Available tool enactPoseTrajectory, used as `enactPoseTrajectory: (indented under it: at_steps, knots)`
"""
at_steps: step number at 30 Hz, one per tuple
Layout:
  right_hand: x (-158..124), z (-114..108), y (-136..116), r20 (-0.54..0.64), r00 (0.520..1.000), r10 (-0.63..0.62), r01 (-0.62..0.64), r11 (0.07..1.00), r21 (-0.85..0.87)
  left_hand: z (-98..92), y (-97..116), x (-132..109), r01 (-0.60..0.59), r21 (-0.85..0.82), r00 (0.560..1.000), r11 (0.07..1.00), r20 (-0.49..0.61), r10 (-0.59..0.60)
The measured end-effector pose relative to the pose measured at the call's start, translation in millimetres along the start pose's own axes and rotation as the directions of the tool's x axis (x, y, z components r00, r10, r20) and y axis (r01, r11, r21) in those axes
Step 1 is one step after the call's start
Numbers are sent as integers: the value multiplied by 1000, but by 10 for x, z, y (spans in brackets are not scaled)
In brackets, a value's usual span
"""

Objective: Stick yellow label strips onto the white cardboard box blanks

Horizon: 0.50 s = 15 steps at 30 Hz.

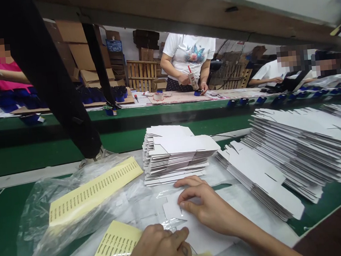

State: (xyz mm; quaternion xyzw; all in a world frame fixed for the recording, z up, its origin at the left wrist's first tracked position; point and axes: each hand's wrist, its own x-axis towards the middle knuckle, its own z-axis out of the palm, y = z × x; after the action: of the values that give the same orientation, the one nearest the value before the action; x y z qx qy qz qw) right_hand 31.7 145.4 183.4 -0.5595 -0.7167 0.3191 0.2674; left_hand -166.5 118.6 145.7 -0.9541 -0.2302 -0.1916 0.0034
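My right hand [202,205] rests on a flat white carton blank [194,229] lying on the table, fingers curled with the tips pressing its upper edge. My left hand [160,250] is closed in a pinch at the bottom, thumb against forefinger, over a yellow label sheet [112,248] and a bit of clear film [171,222]; what it pinches is too small to name. A neat stack of folded white blanks [175,153] stands just beyond my right hand.
A second yellow label sheet [95,190] lies in a crumpled clear plastic bag [40,211] at left. Fanned piles of white blanks [298,152] fill the right. A black post [60,94] rises at left. Across the green conveyor [41,151], several people work.
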Motion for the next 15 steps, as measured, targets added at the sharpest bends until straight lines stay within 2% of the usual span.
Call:
enactPoseTrajectory:
  at_steps: [9,12,15]
  knots:
    - [19,19,14,-16,999,-47,46,997,-68,-34,-13,56,-42,35,999,998,5,42]
    - [38,31,26,-47,997,-54,51,997,-61,10,-20,27,-42,46,999,998,2,42]
    - [56,41,39,-98,993,-71,65,996,-63,107,-68,-58,-35,21,998,999,50,34]
